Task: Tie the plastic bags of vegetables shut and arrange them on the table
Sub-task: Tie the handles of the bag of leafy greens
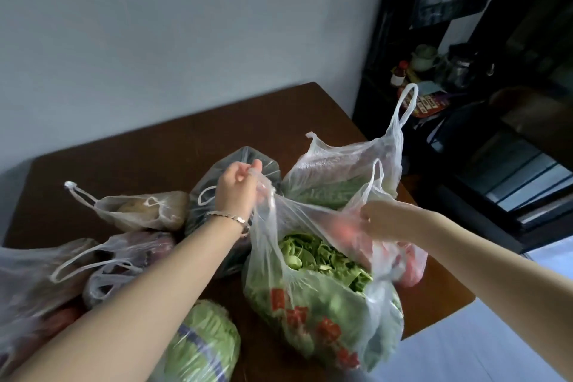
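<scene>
Bags of vegetables crowd the brown counter (173,146), which runs back to a pale wall. The largest in play is the clear bag of leafy greens (322,304) at the near right, standing with its long axis upright and its mouth gaping upward so the leaves show. Red printed characters run across its front, too crumpled and blurred to read. Behind it an open bag of green beans (344,170) stands upright too, one handle loop sticking straight up. A dark bag (210,192) sits between them and the left, beside a bag of potatoes (148,208) lying on its side with its knotted handle pointing left. A wrapped cabbage (201,347) lies at the near edge, and a pinkish bag (409,263) rests just right of the greens.

The left hand (237,184), a bracelet (229,216) at its wrist, has its grip closed on the left handle of the greens bag, pulling it up. The right hand (376,220) pinches the bag's opposite rim.
</scene>
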Available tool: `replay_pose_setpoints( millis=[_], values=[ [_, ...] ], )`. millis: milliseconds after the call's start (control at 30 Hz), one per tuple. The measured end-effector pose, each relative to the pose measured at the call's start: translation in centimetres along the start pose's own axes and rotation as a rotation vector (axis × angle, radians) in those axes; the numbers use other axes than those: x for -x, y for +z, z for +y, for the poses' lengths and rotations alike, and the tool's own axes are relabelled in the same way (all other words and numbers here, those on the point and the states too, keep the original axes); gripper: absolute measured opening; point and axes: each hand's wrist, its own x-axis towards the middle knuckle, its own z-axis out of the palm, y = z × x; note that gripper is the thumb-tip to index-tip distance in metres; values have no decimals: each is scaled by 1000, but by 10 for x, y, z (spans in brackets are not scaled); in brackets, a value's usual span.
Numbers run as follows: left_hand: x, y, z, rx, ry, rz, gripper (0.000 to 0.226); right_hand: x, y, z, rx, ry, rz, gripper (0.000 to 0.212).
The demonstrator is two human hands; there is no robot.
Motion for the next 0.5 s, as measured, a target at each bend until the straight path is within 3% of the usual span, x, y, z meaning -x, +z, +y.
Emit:
replay_pose_setpoints(
  millis=[100, 200, 267, 367, 500],
  values=[
    [-4, -16, -6, 157, -161, 86, 28, -10, -12, 7, 3, 97, 109, 20],
    [-10, -30, -15, 395, -405, 65, 22, 1, -31, 1, 45, 112, -9, 11],
    [-8, -41, -16, 610, -503, 75, 15, 4, -43, 5, 38, 126, -40, 18],
    [-4, -53, -19, 692, -514, 104, 37, 1, -59, 14, -165, 212, -119, 14],
    [1, -49, -9, 642, -501, 3, 38, -10, -60, 5, -394, 211, 17, 26]
  ],
)
